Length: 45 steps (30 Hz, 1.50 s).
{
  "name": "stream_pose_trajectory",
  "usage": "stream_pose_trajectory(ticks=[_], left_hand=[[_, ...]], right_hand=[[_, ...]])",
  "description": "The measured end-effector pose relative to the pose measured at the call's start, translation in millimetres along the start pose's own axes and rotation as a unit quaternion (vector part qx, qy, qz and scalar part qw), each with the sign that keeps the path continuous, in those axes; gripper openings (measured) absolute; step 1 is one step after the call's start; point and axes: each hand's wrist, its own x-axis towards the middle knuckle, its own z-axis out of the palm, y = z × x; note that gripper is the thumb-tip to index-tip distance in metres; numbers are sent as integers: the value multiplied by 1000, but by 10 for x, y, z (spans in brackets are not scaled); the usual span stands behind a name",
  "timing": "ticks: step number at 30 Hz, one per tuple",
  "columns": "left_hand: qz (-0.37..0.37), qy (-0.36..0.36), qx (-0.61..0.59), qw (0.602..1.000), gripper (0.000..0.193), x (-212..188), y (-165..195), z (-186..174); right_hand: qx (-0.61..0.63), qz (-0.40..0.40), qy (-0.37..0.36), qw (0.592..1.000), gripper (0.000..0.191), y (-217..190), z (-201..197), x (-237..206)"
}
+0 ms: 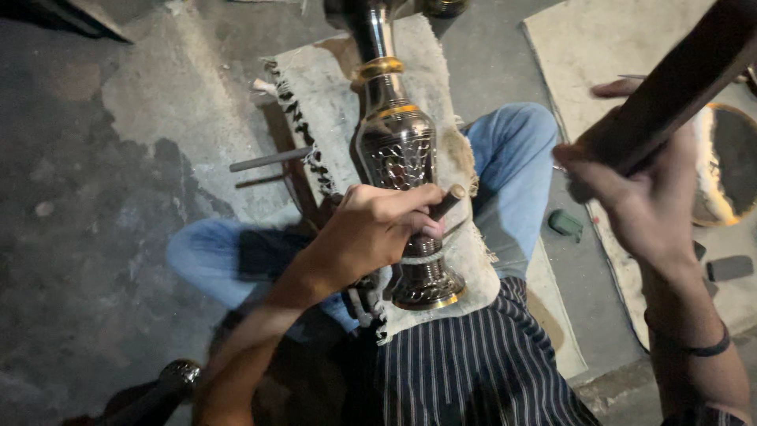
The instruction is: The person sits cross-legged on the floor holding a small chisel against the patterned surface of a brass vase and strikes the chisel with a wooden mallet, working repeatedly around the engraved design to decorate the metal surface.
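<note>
Striped cloth of a shirt (473, 371) is filling the near edge. Just beyond, the left hand (371, 233) is gripping a short punch-like tool (443, 203) pressed against an engraved metal vase (398, 158) that is lying on a frayed pale cloth (331, 102) across the person's lap. The right hand (639, 197) is clenching a dark wooden handle (678, 83), raised beside it. Farther out, a grey concrete floor (95, 173) is showing.

Lying lengthwise along a worn cloth (441, 118) over the lap: engraved silver metal vase (397, 150) with brass bands, foot nearest. Against its lower body, a small dark punch (444, 203). Raised at right, dark wooden mallet (678, 83), tilted.
</note>
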Motion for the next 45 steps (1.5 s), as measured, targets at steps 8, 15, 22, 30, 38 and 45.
stream_pose_trajectory(ticks=[8, 15, 22, 30, 38, 45], left_hand=[[-20, 28, 22, 999, 20, -74, -27, 64], [-35, 39, 40, 998, 26, -125, -29, 92], [-24, 103, -2, 994, 20, -212, 18, 204], [-112, 255, -83, 957, 16, -419, 120, 519], [-75, 336, -226, 911, 9, -507, 48, 621], [5, 136, -101, 986, 16, -372, -31, 146]], right_hand=[[-58, -91, -86, 990, 60, -18, 24, 142], [-113, -137, -160, 971, 59, 11, -5, 272], [-179, -260, -192, 929, 44, -23, 50, 560], [-509, -390, -276, 716, 56, -596, 352, 837], [-394, -355, -253, 809, 76, -510, 364, 861], [-120, -102, -126, 980, 53, 229, 400, 171]])
